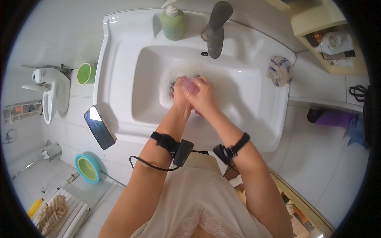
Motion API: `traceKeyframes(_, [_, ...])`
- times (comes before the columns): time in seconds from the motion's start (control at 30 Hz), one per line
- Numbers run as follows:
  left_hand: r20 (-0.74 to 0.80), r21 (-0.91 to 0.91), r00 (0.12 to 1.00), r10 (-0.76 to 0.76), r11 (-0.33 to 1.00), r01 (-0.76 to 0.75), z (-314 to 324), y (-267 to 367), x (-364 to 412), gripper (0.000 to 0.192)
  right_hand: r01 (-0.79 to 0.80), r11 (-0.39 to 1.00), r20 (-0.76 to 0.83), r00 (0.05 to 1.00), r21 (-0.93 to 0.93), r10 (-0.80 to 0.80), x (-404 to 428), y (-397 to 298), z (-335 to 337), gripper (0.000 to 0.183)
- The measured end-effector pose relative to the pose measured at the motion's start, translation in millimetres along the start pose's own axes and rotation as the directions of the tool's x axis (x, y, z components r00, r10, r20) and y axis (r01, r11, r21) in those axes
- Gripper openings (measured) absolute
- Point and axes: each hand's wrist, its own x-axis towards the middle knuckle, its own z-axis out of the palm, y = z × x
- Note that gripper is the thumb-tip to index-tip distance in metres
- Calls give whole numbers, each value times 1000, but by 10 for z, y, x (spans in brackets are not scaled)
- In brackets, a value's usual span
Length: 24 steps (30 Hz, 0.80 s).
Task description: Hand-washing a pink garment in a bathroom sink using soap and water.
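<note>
Over the basin of a white ceramic sink (116, 89), my left hand (179, 93) and my right hand (205, 95) are pressed together around a wet, pinkish cloth (190, 86). Much of the cloth is hidden by my fingers. Beneath them, foamy water (166, 96) lies in the basin, with something dark and reddish partly showing in it. Behind my hands stands a grey faucet (215, 38); no running water can be made out. Each forearm wears a black strap with a small device.
A green pump bottle (173, 25) stands on the sink's back ledge. A smartphone (99, 128) lies at the left rim, a crumpled cloth (279, 71) at the right rim. Beyond the left side are a green bucket (86, 73) and a toilet (56, 89). An open shelf (330, 67) holds toiletries at upper right.
</note>
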Motion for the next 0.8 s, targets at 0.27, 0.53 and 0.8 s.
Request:
traceKeyframes(0.27, [-151,-32,980,-127,992,124,32,151,-42,38,-24,1000,0,1000,-1,24,-197,-120,-5,31])
traceKeyframes(0.53, [-314,248,943,114,968,-35,-35,206,241,32,-295,936,111,941,-193,319,471,808,-315,37])
traceKeyframes(0.8, [-282,552,943,178,834,8,-440,162,518,39,36,979,230,973,-199,11,113,1138,91,32])
